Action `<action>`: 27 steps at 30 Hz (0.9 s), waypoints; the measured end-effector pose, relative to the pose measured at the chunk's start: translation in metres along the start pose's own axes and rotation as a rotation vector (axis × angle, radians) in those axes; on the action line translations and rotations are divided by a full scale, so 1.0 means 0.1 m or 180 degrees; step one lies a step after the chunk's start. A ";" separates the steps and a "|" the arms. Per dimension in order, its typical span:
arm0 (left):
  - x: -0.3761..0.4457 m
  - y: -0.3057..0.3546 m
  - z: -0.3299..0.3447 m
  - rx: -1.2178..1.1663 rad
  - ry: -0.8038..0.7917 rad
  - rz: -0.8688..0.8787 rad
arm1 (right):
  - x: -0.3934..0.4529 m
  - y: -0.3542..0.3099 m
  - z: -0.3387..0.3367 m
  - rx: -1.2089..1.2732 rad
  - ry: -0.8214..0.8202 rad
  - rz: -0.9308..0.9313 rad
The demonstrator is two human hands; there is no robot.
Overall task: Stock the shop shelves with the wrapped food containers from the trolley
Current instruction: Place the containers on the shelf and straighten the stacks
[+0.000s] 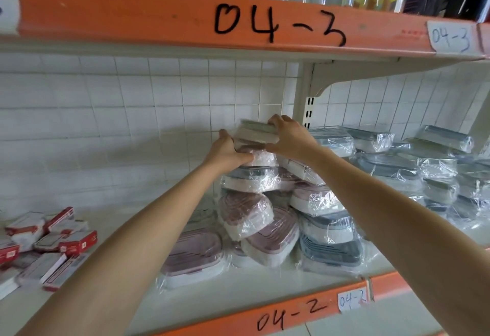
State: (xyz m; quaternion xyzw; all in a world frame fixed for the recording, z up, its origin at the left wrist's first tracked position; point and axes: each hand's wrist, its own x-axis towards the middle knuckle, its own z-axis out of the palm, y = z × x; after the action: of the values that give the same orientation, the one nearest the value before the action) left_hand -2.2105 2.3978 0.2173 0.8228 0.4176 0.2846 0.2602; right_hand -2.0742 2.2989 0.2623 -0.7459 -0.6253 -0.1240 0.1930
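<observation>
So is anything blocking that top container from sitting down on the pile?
Nothing visible. Both hands, left hand and right hand, hold the top container right on the stack of wrapped containers, with open space above.

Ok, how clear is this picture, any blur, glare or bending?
Head view: the shelf edges bow from the wide lens; the container between the hands is motion-blurred; glare streaks the plastic wrap; light is soft and even.

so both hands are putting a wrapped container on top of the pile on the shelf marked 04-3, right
Not quite: the head view shows both hands, left hand and right hand, setting the wrapped container on the pile, but that shelf's edge is marked 04-2; 04-3 is the shelf above.
</observation>
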 end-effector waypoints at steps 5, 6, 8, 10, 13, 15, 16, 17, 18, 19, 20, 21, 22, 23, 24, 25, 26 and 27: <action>-0.15 0.11 0.00 0.0480 0.0117 0.0512 | -0.16 -0.05 -0.16 -0.0285 0.0140 0.0094; -0.15 0.14 0.01 0.0617 0.0069 0.0576 | -0.20 -0.06 -0.19 -0.0318 0.0110 0.0126; -0.16 0.19 0.03 0.0815 -0.0186 0.0544 | -0.30 -0.06 -0.24 -0.0365 -0.0059 0.0216; -0.16 0.24 0.07 0.0873 -0.0419 0.0396 | -0.40 -0.04 -0.27 -0.0279 -0.0265 0.0398; -0.17 0.28 0.12 0.0884 -0.0254 0.0173 | -0.48 -0.01 -0.25 -0.0053 -0.0417 0.0653; -0.16 0.31 0.12 0.1006 -0.0092 0.0100 | -0.50 0.00 -0.20 -0.0085 -0.0516 0.0715; -0.15 0.32 0.12 0.0985 -0.0072 0.0073 | -0.51 0.01 -0.17 -0.0094 -0.0578 0.0727; -0.14 0.34 0.12 0.0921 -0.0081 0.0024 | -0.52 0.01 -0.13 -0.0062 -0.0628 0.0732; -0.13 0.35 0.13 0.0857 -0.0100 -0.0034 | -0.52 0.02 -0.09 0.0019 -0.0666 0.0762; -0.12 0.35 0.13 0.0817 -0.0120 -0.0114 | -0.53 0.02 -0.07 0.0104 -0.0680 0.0790; -0.12 0.35 0.13 0.0791 -0.0158 -0.0188 | -0.53 0.02 -0.04 0.0148 -0.0687 0.0809; -0.12 0.34 0.13 0.0760 -0.0207 -0.0259 | -0.53 0.02 -0.02 0.0132 -0.0699 0.0794; -0.12 0.33 0.12 0.0735 -0.0255 -0.0292 | -0.53 0.02 0.00 0.0078 -0.0737 0.0778; -0.09 0.29 0.11 0.0725 -0.0307 -0.0290 | -0.53 0.02 0.02 0.0008 -0.0797 0.0754; -0.08 0.26 0.08 0.0731 -0.0358 -0.0255 | -0.53 0.01 0.03 -0.0046 -0.0850 0.0740; -0.07 0.23 0.04 0.0729 -0.0413 -0.0216 | -0.53 0.01 0.05 -0.0075 -0.0873 0.0722; -0.07 0.20 0.00 0.0695 -0.0480 -0.0179 | -0.53 0.01 0.06 -0.0057 -0.0859 0.0710; -0.08 0.17 -0.06 0.0619 -0.0562 -0.0152 | -0.53 0.01 0.08 -0.0004 -0.0820 0.0700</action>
State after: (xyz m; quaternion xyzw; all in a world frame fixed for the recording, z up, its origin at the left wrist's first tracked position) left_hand -2.2090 2.3832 0.2305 0.8558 0.4382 0.1630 0.2217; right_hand -2.0834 2.2556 0.2328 -0.8196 -0.5595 -0.0060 0.1232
